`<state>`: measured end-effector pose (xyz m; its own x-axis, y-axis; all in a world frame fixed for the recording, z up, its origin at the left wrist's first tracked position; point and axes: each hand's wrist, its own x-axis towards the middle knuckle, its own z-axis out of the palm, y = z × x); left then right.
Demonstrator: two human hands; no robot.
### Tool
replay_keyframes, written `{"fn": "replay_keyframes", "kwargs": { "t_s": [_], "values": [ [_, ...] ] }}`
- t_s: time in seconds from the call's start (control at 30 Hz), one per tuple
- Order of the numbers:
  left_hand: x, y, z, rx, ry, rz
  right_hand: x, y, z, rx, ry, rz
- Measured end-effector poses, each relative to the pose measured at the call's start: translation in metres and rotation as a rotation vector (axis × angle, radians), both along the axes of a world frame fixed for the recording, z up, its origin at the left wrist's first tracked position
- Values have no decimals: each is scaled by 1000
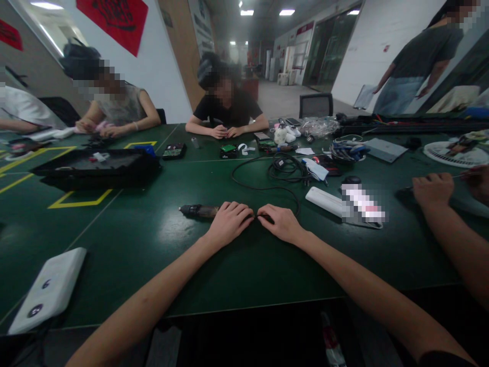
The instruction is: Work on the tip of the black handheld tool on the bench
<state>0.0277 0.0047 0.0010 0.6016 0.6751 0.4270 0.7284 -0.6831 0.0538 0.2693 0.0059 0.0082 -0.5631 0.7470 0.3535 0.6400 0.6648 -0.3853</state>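
On the green table [214, 275], a dark cylindrical tool [198, 211] lies with its tip to the left. My left hand [231, 220] rests over the tool's right end, its fingers bent and pressed together. Facing it, my right hand [278, 222] has its thumb and fingers pinched. A small dark piece shows between the two sets of fingertips, too small to name. A black cable [267, 187] curves down from a coil to behind my right hand.
A white power strip [324, 202] and a lit phone [362, 204] lie to the right. Another person's hands [433, 189] work at the far right. A black tray [95, 168] stands at the left, a white numbered box [49, 288] at the near left. People sit across the table.
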Motion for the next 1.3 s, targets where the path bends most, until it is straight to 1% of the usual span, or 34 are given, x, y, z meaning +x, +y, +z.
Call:
{"fn": "replay_keyframes", "kwargs": {
  "t_s": [0.43, 0.63, 0.93, 1.3],
  "values": [
    [-2, 0, 1, -6, 35, -26, 0, 1, -1, -13, -11, -3],
    [-2, 0, 1, -2, 48, -12, 1, 1, -1, -20, -10, -1],
    [-3, 2, -2, 15, 62, -23, 1, 3, -6, -5, 18, 13],
    [-4, 1, 1, 13, 50, -36, 2, 3, -4, -14, 21, 17]
  ]
}}
